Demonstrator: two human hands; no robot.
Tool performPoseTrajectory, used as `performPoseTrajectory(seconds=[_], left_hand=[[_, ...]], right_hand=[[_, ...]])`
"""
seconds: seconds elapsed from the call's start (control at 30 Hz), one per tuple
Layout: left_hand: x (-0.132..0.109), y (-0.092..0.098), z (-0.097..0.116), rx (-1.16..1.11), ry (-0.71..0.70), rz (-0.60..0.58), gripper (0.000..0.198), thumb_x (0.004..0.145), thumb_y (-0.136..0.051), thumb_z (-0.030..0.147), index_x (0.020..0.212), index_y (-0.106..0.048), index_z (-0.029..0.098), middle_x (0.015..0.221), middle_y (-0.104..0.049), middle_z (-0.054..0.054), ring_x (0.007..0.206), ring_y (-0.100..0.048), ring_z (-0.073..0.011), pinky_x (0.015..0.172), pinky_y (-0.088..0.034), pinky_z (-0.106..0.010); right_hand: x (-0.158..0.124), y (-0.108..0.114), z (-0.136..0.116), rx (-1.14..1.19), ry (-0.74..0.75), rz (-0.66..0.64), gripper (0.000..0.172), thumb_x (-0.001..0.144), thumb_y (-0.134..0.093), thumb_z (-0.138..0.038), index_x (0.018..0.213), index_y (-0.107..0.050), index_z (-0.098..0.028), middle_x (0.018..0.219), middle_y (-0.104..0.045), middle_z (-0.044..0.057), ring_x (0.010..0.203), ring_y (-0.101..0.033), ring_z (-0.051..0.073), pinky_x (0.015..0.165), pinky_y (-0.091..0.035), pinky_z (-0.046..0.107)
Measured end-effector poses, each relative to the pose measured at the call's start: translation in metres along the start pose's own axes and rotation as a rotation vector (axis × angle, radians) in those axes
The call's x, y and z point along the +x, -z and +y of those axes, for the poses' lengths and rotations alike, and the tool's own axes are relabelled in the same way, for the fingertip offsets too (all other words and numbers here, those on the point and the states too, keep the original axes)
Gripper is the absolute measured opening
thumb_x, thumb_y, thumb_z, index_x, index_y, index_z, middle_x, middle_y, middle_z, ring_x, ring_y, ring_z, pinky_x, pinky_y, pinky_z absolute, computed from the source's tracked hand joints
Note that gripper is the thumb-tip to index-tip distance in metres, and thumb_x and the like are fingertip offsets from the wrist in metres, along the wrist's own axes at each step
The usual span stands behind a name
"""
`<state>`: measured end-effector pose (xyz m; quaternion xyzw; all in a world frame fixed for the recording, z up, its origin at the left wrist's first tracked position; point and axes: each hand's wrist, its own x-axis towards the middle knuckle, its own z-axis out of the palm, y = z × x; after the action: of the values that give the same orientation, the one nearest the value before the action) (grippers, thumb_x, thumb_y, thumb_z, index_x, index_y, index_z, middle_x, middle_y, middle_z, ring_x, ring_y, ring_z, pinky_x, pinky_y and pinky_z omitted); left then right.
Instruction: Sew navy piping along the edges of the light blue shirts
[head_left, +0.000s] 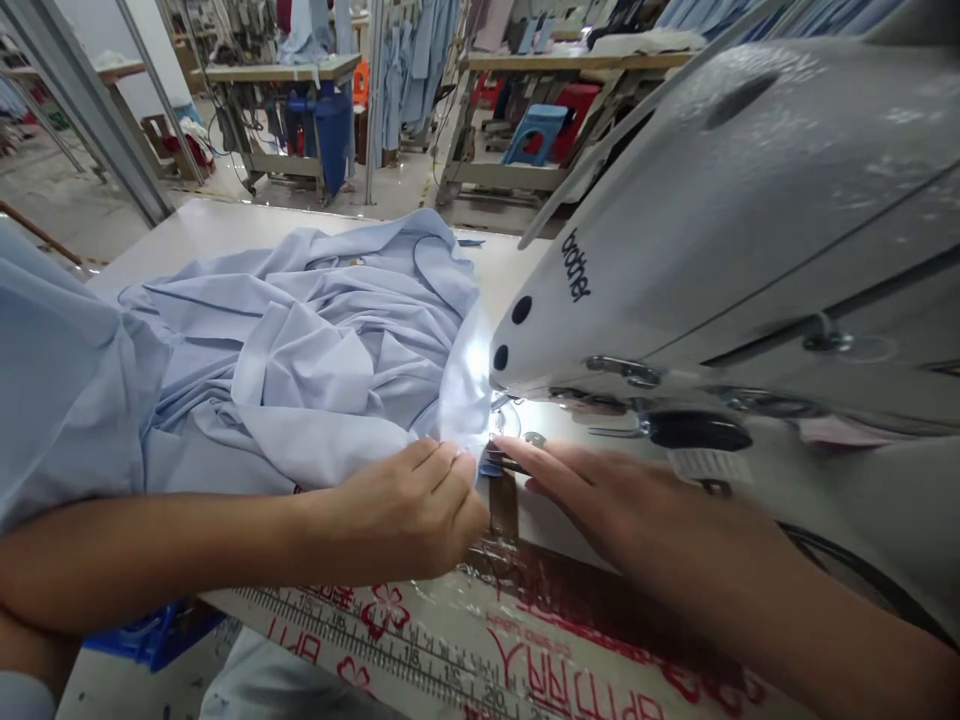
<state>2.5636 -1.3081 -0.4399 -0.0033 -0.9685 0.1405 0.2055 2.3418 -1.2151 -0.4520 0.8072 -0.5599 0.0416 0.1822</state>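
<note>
A pale blue garment, bunched in folds, spreads over the white table left of a sewing machine marked "brother". My left hand is closed, its thumb and fingers pinching the garment's edge just in front of the lit needle area. Close by on the right, my right hand lies low over the machine bed, fingers stretched towards the needle and slightly blurred. Thin dark metal prongs show beneath its index finger; their kind is unclear. A small blue fabric bit sits at their tips. The needle itself is mostly hidden.
Along the table's front edge runs a printed ruler strip with red marks. A black-handled part lies under the machine arm. A metal post stands at far left. Behind are other worktables, a blue stool and hanging garments.
</note>
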Motion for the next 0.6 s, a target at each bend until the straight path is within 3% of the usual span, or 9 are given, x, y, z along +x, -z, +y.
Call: performPoseTrajectory(seconds=[0.17,0.37,0.6], left_hand=[[0.001,0.001,0.001,0.038,0.004,-0.006,0.011,0.086,-0.043,0.009,0.088,-0.054,0.006,0.099,-0.067,-0.017,0.094,-0.064,-0.0236,0.081,-0.052,-0.035],[0.001,0.000,0.001,0.014,0.007,-0.013,0.009,0.086,-0.044,0.008,0.085,-0.053,0.008,0.097,-0.067,-0.016,0.093,-0.063,-0.0242,0.080,-0.051,-0.035],[0.002,0.000,-0.001,0.011,0.007,-0.006,0.009,0.085,-0.043,0.006,0.084,-0.052,0.008,0.096,-0.067,-0.016,0.091,-0.063,-0.0226,0.079,-0.051,-0.034]], right_hand=[[0.012,0.009,-0.009,-0.108,0.069,0.025,0.052,0.080,-0.025,-0.002,0.116,-0.057,-0.023,0.098,-0.067,0.005,0.059,-0.060,0.020,0.033,-0.036,0.027],[0.024,0.015,-0.010,-0.157,0.136,-0.065,0.054,0.072,-0.035,0.001,0.118,-0.056,-0.020,0.091,-0.067,0.004,0.044,-0.048,0.013,0.031,-0.030,0.023],[0.025,0.019,-0.016,-0.146,0.126,-0.106,0.052,0.074,-0.034,0.001,0.119,-0.056,-0.014,0.089,-0.067,0.007,0.064,-0.061,0.016,0.033,-0.033,0.024]])
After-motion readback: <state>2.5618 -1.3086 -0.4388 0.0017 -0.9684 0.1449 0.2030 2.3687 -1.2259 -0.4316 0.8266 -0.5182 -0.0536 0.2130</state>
